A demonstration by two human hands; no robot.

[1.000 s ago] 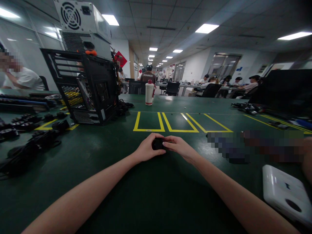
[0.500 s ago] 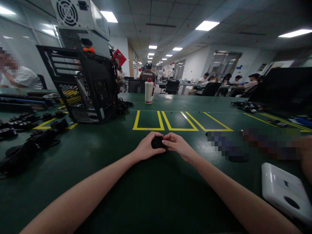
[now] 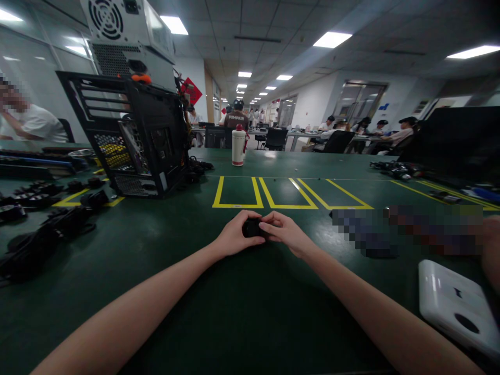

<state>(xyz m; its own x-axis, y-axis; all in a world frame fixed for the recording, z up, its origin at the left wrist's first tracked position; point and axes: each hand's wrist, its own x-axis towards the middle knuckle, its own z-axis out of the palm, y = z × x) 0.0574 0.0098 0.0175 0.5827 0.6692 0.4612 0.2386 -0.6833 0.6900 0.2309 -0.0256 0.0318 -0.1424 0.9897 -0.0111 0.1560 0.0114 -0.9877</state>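
Observation:
A small black object [image 3: 252, 227] sits between my hands on the green table [image 3: 258, 312]; its kind I cannot make out. Thumb and fingers of my left hand [image 3: 237, 234] wrap around its left side. From the right, the fingertips of my right hand [image 3: 287, 232] press against it, closed together. Much of the object is hidden behind the fingers. Just beyond both hands, yellow tape outlines [image 3: 238, 206] mark the tabletop.
An open black computer case [image 3: 156, 135] with power supplies [image 3: 133, 36] on top stands left. Black parts [image 3: 42, 234] lie in front of it. A white cup [image 3: 238, 148] stands behind the tape. At right are a white device [image 3: 449, 297] and another person's hand [image 3: 490, 250].

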